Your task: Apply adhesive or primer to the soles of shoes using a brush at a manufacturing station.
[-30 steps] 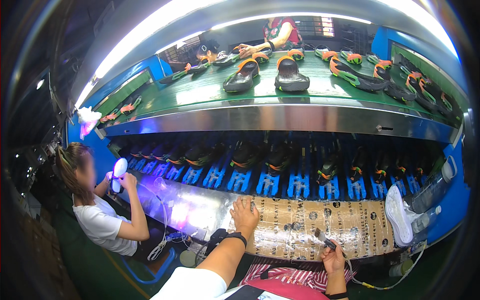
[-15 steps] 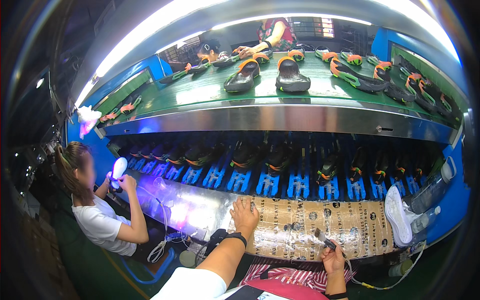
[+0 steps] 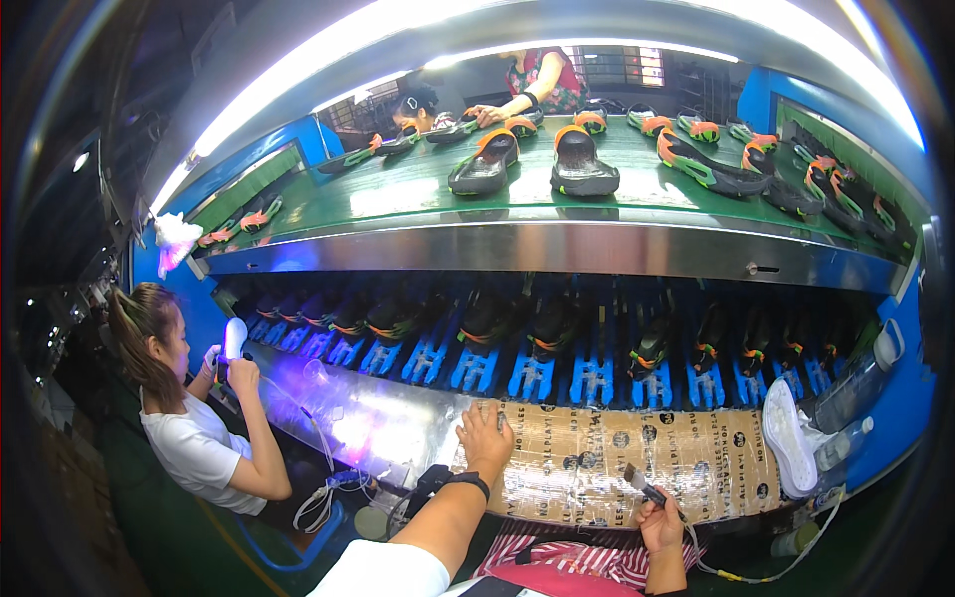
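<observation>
My left hand (image 3: 484, 438) lies with its fingers spread at the left end of the cardboard sheet (image 3: 567, 468), where it meets the metal ledge (image 3: 398, 418). A small dark spot shows by its index finger; I cannot make out what it is. My right hand (image 3: 660, 524) is closed round the dark handle of a brush (image 3: 645, 487), its bristles pointing up and left over the cardboard. A pale tube (image 3: 711, 569) runs from near this hand toward the right. Beyond the cardboard, black-and-orange shoe uppers (image 3: 652, 343) sit on a row of blue holders (image 3: 652, 383).
Black shoe parts (image 3: 584, 164) with orange heels stand on the green conveyor (image 3: 398, 199) above. A white sole (image 3: 786, 433) and clear bottles (image 3: 846, 443) are at the right. On the left a co-worker (image 3: 194, 438) holds a white sole (image 3: 235, 338); another person (image 3: 547, 80) reaches over the far side.
The whole view has shifted slightly downward. The co-worker on the left has turned the head and lowered the sole a little. My hands keep about the same places.
</observation>
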The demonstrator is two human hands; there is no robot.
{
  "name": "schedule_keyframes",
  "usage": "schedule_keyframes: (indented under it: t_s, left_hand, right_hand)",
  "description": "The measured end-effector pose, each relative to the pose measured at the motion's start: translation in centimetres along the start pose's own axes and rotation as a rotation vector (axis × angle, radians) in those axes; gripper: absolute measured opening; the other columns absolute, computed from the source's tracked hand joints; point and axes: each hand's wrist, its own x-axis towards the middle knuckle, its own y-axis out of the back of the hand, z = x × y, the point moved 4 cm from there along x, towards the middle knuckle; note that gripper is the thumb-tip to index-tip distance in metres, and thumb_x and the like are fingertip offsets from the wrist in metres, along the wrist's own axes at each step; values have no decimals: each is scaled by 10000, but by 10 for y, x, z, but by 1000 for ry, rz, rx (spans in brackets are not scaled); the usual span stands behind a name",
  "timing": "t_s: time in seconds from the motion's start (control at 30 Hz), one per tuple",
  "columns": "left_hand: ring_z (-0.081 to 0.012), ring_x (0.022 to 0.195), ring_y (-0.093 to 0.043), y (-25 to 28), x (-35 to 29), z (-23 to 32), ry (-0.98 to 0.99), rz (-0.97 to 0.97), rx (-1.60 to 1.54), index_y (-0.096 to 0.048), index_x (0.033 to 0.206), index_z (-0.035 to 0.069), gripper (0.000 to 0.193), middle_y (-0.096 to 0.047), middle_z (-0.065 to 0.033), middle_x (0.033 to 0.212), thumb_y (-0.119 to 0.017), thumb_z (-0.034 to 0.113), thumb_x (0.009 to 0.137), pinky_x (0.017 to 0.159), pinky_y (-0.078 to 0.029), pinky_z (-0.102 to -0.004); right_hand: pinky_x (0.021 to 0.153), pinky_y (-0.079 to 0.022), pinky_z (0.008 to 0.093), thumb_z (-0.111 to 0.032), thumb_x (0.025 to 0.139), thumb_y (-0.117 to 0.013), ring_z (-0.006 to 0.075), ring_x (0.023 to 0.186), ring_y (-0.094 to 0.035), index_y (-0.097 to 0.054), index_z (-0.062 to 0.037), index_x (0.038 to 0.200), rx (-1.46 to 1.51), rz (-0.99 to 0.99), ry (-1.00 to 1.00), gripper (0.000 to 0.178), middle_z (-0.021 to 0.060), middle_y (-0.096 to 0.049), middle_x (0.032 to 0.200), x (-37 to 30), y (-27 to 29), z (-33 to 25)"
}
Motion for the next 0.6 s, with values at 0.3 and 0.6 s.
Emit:
schedule_keyframes:
  t_s: [0.3,0.6]
  left_hand:
    - [-374,1264,-211,0,1,2,0,3,3,-436,1260,146,481,-272,-180,1360,-460,317,812,1006,-156,-537]
    - [-366,1264,-211,3,3,-1,3,-2,8,-429,1263,161,486,-269,-171,1357,-467,309,802,1009,-159,-531]
  right_hand:
    - [575,-406,335,-275,856,-546,181,652,-527,-508,-8,1106,3,2,-1,368,92,-582,730,1,-2,-1]
    - [581,-407,353,-273,862,-534,202,651,-522,-521,1,1087,10,15,-5,354,112,-582,734,1,-4,0]
